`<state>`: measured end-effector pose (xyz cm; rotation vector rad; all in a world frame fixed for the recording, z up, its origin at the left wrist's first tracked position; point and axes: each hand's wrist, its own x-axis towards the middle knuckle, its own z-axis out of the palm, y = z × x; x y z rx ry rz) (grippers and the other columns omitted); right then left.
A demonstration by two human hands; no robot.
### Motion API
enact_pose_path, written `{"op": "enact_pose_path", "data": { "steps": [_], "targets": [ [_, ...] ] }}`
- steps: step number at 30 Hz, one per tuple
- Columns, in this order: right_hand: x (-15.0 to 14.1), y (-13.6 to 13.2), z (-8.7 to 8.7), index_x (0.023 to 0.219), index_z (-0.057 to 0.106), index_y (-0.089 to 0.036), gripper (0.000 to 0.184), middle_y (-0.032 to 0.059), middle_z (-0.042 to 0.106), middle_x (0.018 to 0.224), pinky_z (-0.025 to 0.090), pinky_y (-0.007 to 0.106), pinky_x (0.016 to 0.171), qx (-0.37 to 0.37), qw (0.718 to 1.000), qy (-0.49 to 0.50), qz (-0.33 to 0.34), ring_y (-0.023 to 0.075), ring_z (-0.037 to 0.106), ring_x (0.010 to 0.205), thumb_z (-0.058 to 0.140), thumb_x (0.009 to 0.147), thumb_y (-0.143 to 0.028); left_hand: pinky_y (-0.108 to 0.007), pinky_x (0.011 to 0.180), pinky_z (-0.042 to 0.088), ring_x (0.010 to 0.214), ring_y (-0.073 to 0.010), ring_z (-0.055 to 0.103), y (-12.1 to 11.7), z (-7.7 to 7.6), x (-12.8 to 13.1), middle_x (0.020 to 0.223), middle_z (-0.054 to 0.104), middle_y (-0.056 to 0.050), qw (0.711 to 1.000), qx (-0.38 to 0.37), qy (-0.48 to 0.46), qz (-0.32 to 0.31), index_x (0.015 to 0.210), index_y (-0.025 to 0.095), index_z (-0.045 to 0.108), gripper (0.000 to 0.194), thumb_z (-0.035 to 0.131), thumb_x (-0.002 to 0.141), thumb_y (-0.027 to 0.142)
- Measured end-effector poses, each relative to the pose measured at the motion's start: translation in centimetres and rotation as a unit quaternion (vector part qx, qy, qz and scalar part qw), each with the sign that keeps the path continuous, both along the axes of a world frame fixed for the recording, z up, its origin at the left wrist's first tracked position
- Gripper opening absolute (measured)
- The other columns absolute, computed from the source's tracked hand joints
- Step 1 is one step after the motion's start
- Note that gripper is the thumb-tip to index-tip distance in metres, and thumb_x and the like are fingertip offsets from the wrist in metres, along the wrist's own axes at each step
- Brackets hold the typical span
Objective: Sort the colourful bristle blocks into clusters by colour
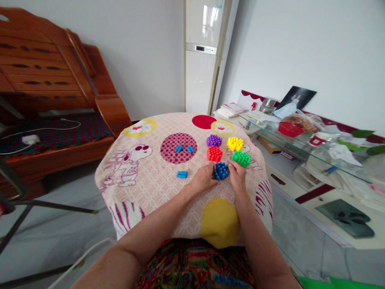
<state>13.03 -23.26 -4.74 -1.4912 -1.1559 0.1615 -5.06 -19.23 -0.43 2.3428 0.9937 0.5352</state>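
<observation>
Far left: wooden bench, dark patterned cushion on its seat, white plug with its cable lying on that. Next, the round table under a pale printed tablecloth.

On the cloth, left of my hands: loose blue pegs in three small groups. One group and a second lie near each other on the checked maroon circle; the third lies nearer to me, on the pale ground. Tall white unit stands beyond the table.

My left hand: fingers curved in at the left side of the blue cluster; cannot tell whether they are clamped on it or merely resting against it. Beyond this hand, the purple cluster stands behind the red cluster. The blue cluster sits on the cloth between my two hands, nearest me of the five.

Further right, the yellow cluster. My right hand: thumb and forefinger tips close together at the blue cluster's upper right edge; grip cannot be determined. Green cluster just beyond its knuckles. Far right: glass shelf bearing a red bowl.
</observation>
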Motion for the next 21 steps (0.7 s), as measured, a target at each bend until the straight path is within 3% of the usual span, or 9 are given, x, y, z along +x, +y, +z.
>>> {"op": "enact_pose_path", "data": {
  "steps": [6, 12, 21],
  "targets": [
    [0.1, 0.1, -0.1, 0.095, 0.075, -0.016, 0.034, 0.0096, 0.075, 0.096, 0.050, 0.039, 0.088, 0.002, 1.000, -0.004, -0.001, 0.0246, 0.066, 0.092, 0.050, 0.083, -0.036, -0.031, 0.073, 0.048, 0.085, -0.0243, 0.067, 0.0, -0.4, 0.4, 0.086, 0.068, -0.004, 0.999, -0.010, 0.006, 0.036, 0.125, 0.015, 0.042, 0.071, 0.077, 0.064, 0.029],
    [0.2, 0.1, -0.3, 0.096, 0.075, -0.016, 0.034, 0.0090, 0.075, 0.095, 0.051, 0.038, 0.085, -0.002, 1.000, -0.004, -0.004, 0.0240, 0.066, 0.089, 0.050, 0.082, -0.036, -0.030, 0.069, 0.047, 0.085, -0.0255, 0.067, 0.7, -0.6, 0.9, 0.093, 0.069, -0.008, 1.000, -0.012, 0.002, 0.026, 0.116, 0.015, 0.052, 0.059, 0.075, 0.063, 0.029],
    [0.0, 0.0, -0.1, 0.095, 0.075, -0.016, 0.035, 0.0090, 0.075, 0.093, 0.052, 0.037, 0.081, -0.001, 1.000, 0.000, -0.004, 0.0237, 0.067, 0.084, 0.050, 0.081, -0.036, -0.029, 0.068, 0.047, 0.083, -0.0234, 0.066, 0.5, -0.5, 1.1, 0.089, 0.069, -0.006, 1.000, -0.027, -0.003, 0.014, 0.113, 0.014, 0.054, 0.057, 0.077, 0.062, 0.027]
  ]
}}
